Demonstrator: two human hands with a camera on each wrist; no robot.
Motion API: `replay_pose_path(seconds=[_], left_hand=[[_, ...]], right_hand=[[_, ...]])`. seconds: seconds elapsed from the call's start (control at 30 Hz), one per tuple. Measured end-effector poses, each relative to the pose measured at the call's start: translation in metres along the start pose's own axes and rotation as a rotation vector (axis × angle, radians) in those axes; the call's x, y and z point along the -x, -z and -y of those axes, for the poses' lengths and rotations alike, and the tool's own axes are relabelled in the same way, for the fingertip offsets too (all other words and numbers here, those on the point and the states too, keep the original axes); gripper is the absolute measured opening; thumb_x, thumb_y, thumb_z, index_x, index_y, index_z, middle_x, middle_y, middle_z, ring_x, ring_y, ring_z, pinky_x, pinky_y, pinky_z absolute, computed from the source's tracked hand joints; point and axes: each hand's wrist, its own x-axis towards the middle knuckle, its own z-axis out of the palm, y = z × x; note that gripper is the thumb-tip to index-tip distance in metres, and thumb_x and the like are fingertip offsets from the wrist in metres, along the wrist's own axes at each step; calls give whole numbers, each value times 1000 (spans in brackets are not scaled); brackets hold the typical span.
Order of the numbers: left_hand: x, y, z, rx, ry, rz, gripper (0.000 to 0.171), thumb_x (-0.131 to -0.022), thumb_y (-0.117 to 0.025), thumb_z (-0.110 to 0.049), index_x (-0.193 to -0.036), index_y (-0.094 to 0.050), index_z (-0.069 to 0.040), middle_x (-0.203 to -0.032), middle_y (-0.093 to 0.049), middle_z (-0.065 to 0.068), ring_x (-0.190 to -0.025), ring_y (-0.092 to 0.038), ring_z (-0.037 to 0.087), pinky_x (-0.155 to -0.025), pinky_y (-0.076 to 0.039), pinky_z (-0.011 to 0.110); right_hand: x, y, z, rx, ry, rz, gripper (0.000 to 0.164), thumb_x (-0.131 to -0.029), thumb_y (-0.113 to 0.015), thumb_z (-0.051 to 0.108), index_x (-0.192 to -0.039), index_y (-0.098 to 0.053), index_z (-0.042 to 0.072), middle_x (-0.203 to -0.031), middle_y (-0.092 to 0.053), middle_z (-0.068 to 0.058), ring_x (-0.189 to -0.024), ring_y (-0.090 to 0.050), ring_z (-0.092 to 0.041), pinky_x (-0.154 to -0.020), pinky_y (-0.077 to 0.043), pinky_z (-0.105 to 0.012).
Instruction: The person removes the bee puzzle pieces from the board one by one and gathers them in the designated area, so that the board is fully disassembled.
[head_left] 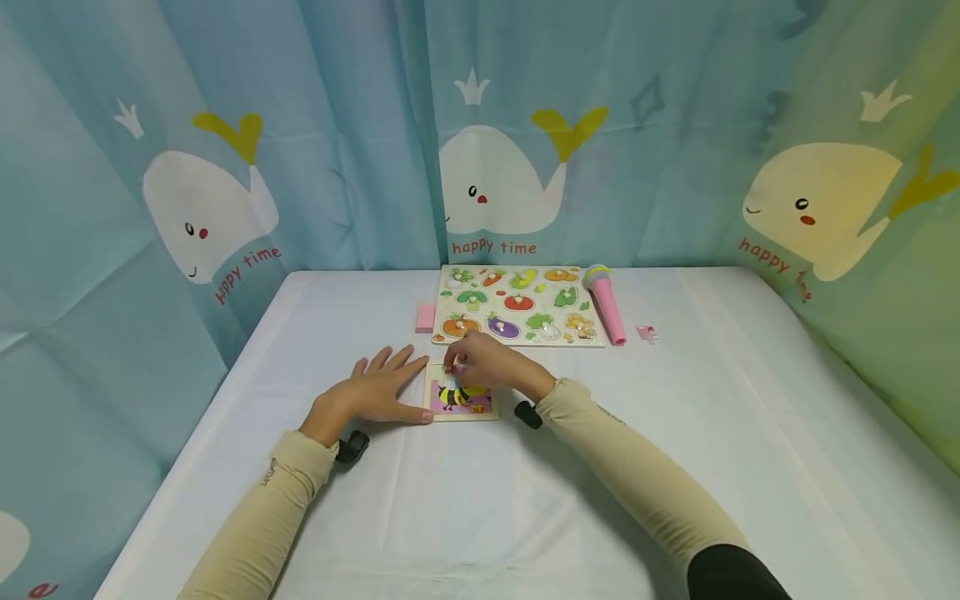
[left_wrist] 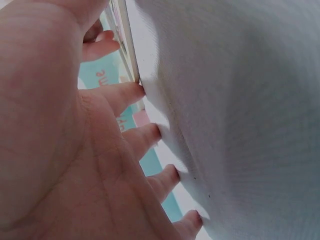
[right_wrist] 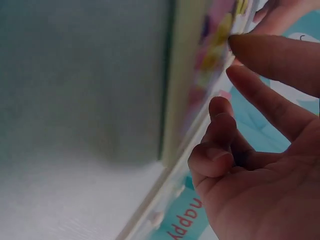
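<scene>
A small bee jigsaw puzzle (head_left: 480, 408) in a pale wooden frame lies flat on the table. My left hand (head_left: 378, 393) rests spread on the white cloth, its thumb and index finger against the frame's left edge. In the left wrist view the fingertips (left_wrist: 150, 131) touch the cloth in a row. Over the puzzle's upper left part, my right hand (head_left: 483, 362) pinches a small puzzle piece, mostly hidden by the fingers. The right wrist view shows thumb and index fingertip close together at the picture's surface, the other fingers (right_wrist: 215, 145) curled.
Behind the puzzle lies a vegetable peg board (head_left: 517, 304). A pink toy microphone (head_left: 607, 308) stands along its right side, and a pink block (head_left: 425, 318) at its left. Farther right is a loose pink puzzle piece (head_left: 647, 334). A blue whale-print curtain (head_left: 360, 167) surrounds the table.
</scene>
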Motion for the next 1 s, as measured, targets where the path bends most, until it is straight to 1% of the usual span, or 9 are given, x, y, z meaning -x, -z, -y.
replay_pose_path(seconds=[0.13, 0.3, 0.47, 0.6, 0.73, 0.87, 1.0], left_hand=[[0, 1, -1, -3, 3, 1, 105, -94, -70, -66, -173, -23, -14, -178, -9, 18, -161, -1, 48, -122, -4, 74], [1, 2, -3, 3, 0, 2, 106, -93, -71, -67, -172, -24, -13, -178, -9, 19, -161, -2, 48, -122, -4, 73], [0, 0, -1, 5, 4, 0, 105, -94, -71, -66, -173, -23, -15, -178, -9, 17, -161, -1, 47, -123, -5, 73], [1, -2, -1, 5, 2, -1, 105, -94, -72, -66, -172, -24, -14, -178, -10, 19, -161, -3, 49, -122, -6, 75], [2, -2, -1, -4, 3, -7, 104, -95, -71, -65, -172, -24, -14, -178, -11, 19, -161, -4, 49, -121, -7, 75], [0, -2, -1, -13, 5, -11, 104, -95, -71, -66, -172, -24, -15, -178, -11, 18, -161, -3, 49, -122, -7, 74], [-1, -2, 0, -19, 9, -9, 105, -94, -71, -67, -173, -23, -15, -178, -10, 18, -161, -3, 49, -122, -7, 74]], right_hand=[[-1, 1, -6, -11, 27, 18, 15, -91, -74, -2, -105, -78, 2, -94, -68, -6, -86, -54, -18, -75, -46, -29], [-6, 4, -9, -36, 10, 64, 17, -89, -76, -2, -105, -77, 3, -94, -66, -4, -84, -50, -15, -73, -44, -27], [-10, 2, -10, -49, 0, 88, 15, -89, -76, -2, -103, -76, 4, -99, -67, -3, -90, -53, -15, -78, -47, -27], [-11, 0, -9, -20, -30, 101, 14, -89, -77, 1, -101, -74, 6, -101, -63, -3, -96, -50, -16, -84, -45, -30], [-12, -1, -6, 12, -41, 90, 18, -87, -78, 0, -101, -71, 8, -102, -61, -2, -101, -49, -18, -89, -45, -33], [-10, -1, -5, 13, -50, 80, 17, -88, -77, 1, -102, -70, 9, -102, -61, 0, -99, -50, -17, -88, -45, -33], [-6, -1, -6, -14, -60, 74, 16, -90, -76, 2, -103, -72, 10, -102, -60, -1, -97, -49, -17, -86, -44, -33]])
